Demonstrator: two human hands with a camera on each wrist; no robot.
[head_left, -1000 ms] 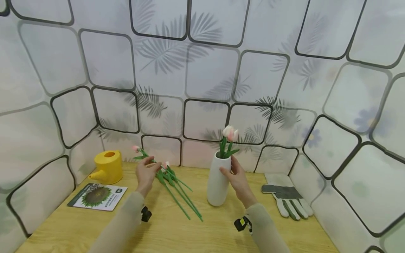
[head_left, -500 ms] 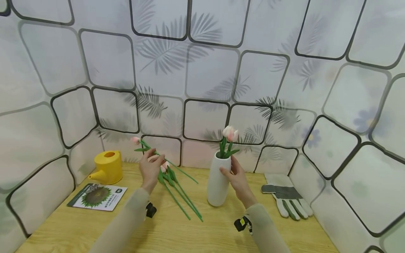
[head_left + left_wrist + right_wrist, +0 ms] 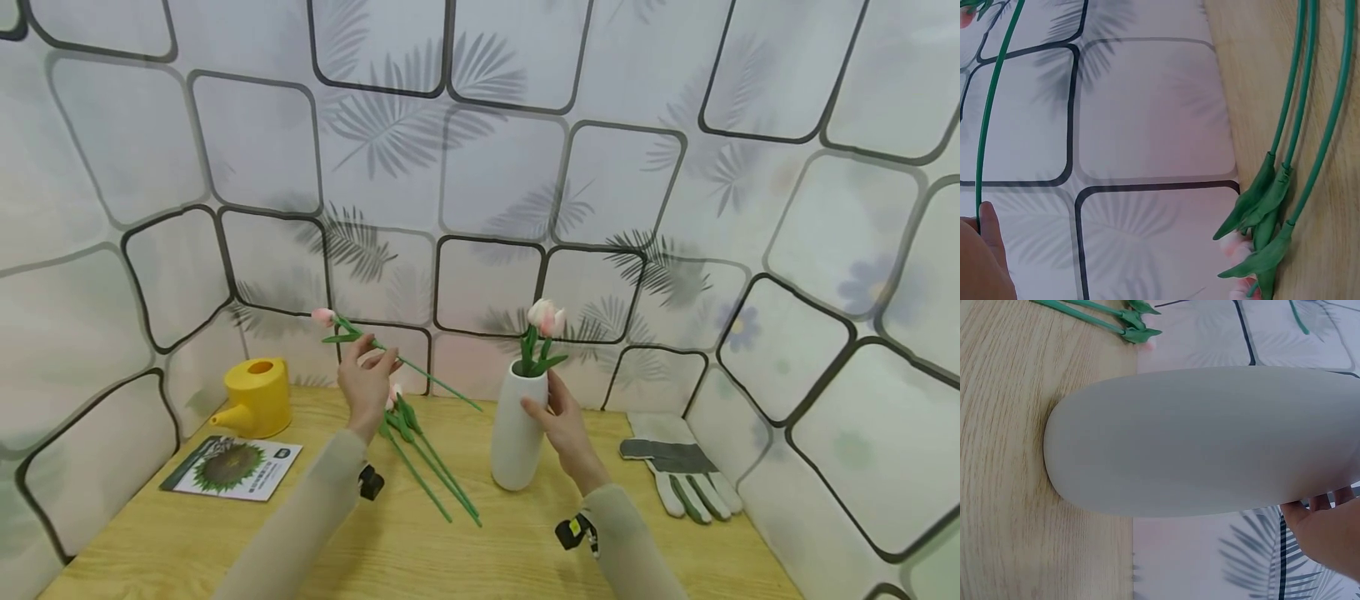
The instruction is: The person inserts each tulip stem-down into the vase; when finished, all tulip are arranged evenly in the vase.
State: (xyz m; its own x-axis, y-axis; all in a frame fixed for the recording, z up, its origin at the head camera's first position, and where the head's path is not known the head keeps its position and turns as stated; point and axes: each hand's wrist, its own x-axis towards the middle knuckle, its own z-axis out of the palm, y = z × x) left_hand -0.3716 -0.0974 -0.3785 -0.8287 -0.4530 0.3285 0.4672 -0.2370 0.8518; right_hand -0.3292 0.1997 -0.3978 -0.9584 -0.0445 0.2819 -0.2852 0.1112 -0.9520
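Observation:
My left hand [image 3: 365, 385] pinches the green stem of a pink tulip [image 3: 324, 317], raised above the table with its bloom to the left and its stem slanting down to the right. Below it, several tulips [image 3: 1266, 212] lie on the wood, stems toward me, their blooms partly hidden behind the left hand in the head view. My right hand [image 3: 566, 429] grips the upper side of a white vase [image 3: 517, 433], which stands upright on the table. In the vase's mouth are pale pink tulips [image 3: 546, 317] with green leaves.
A yellow watering can [image 3: 258, 398] stands at the back left, with a sunflower-printed packet [image 3: 231, 467] in front of it. Grey-and-white gloves [image 3: 678, 467] lie at the right. A patterned wall covering [image 3: 495, 200] closes off the back and sides of the wooden table [image 3: 450, 562].
My left hand has lifted the tulip up off the others and moved it slightly right, its stem end now nearer the vase. The right hand and vase have stayed still.

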